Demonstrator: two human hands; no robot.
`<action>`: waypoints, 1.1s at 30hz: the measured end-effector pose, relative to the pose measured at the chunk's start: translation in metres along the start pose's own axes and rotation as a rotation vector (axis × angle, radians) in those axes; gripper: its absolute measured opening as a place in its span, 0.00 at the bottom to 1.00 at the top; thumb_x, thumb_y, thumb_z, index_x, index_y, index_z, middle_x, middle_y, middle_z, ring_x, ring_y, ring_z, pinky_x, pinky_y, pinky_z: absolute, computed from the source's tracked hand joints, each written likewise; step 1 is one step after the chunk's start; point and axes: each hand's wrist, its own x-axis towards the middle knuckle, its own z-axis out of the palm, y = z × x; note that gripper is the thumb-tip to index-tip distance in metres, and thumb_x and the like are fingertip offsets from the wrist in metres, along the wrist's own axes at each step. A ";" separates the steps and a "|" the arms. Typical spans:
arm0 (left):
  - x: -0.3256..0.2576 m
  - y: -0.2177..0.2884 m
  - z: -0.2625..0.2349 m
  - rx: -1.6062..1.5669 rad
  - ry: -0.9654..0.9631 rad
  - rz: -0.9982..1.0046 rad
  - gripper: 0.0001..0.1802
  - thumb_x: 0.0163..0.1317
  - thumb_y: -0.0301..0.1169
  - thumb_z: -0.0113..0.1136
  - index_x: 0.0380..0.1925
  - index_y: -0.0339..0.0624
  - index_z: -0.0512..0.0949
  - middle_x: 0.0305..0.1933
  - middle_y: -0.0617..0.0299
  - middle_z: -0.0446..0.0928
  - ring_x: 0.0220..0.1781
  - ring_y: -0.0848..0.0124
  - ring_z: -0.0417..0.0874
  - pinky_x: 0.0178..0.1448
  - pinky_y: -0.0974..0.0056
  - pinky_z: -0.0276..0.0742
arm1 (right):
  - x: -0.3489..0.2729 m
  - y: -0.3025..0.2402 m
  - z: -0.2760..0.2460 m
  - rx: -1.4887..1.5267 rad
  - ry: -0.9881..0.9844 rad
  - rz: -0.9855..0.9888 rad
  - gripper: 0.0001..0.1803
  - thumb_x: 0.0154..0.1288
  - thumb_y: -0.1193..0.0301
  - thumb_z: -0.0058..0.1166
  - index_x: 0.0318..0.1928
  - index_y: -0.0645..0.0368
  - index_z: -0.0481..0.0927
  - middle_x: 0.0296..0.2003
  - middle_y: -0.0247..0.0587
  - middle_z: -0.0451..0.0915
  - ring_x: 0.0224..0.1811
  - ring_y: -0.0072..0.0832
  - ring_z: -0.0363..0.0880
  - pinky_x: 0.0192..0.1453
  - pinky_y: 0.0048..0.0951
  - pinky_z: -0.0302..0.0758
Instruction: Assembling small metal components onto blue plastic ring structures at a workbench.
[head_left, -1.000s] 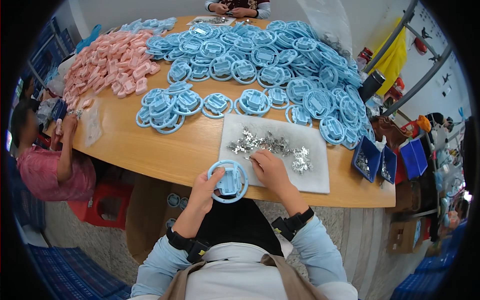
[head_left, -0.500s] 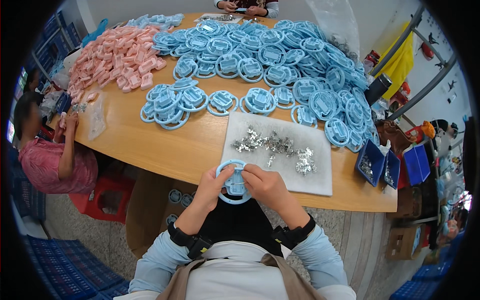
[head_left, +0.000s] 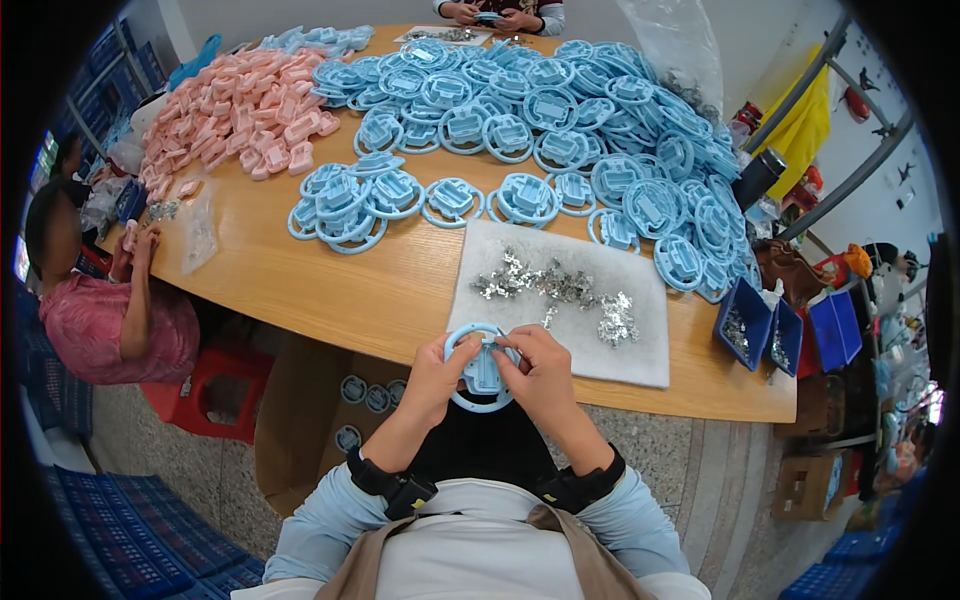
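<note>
My left hand is closed round the left side of a light-blue ring-shaped plastic part, its thumb over the rim. My right hand is closed at the upper right of the same part, thumb and fingertips pressed against it. Whether a small metal piece sits under those fingertips is hidden. The part is held above my lap at the table's front edge. Just beyond it lies a white foam-like pad with loose heaps of small shiny metal pieces.
Piles of similar blue parts and pink plastic pieces cover the far table. Blue bins stand at right. A cardboard box with several round parts is below. One person sits left, another works opposite.
The thin metal piece seen in my right fingers is no longer visible. My right fingers have moved up to the part's upper edge, and both hands shifted slightly right in view.
</note>
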 end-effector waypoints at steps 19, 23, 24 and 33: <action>-0.023 0.009 -0.023 0.150 -0.036 0.023 0.14 0.62 0.35 0.55 0.43 0.37 0.75 0.35 0.65 0.77 0.33 0.80 0.77 0.36 0.74 0.73 | 0.000 -0.010 0.018 0.228 -0.022 0.315 0.20 0.47 0.70 0.61 0.42 0.65 0.78 0.26 0.35 0.79 0.21 0.12 0.65 0.24 0.16 0.63; -0.037 0.009 -0.052 -0.142 0.005 -0.115 0.14 0.60 0.35 0.57 0.42 0.36 0.76 0.36 0.63 0.78 0.35 0.77 0.78 0.38 0.72 0.74 | -0.005 -0.029 0.040 0.256 -0.138 0.292 0.22 0.47 0.68 0.63 0.43 0.65 0.78 0.28 0.39 0.79 0.27 0.18 0.73 0.31 0.20 0.70; -0.042 0.010 -0.058 -0.116 0.043 -0.074 0.15 0.60 0.35 0.57 0.42 0.36 0.76 0.36 0.63 0.78 0.35 0.77 0.79 0.38 0.71 0.75 | -0.007 -0.026 0.051 0.257 -0.153 0.236 0.22 0.48 0.67 0.63 0.44 0.66 0.77 0.30 0.44 0.80 0.29 0.25 0.77 0.34 0.24 0.73; -0.087 0.025 -0.162 0.323 0.369 0.130 0.14 0.56 0.31 0.61 0.39 0.32 0.78 0.36 0.60 0.79 0.37 0.76 0.79 0.42 0.70 0.74 | 0.003 -0.042 0.083 0.188 -0.336 -0.128 0.23 0.51 0.65 0.63 0.48 0.61 0.76 0.41 0.41 0.76 0.25 0.24 0.71 0.27 0.22 0.68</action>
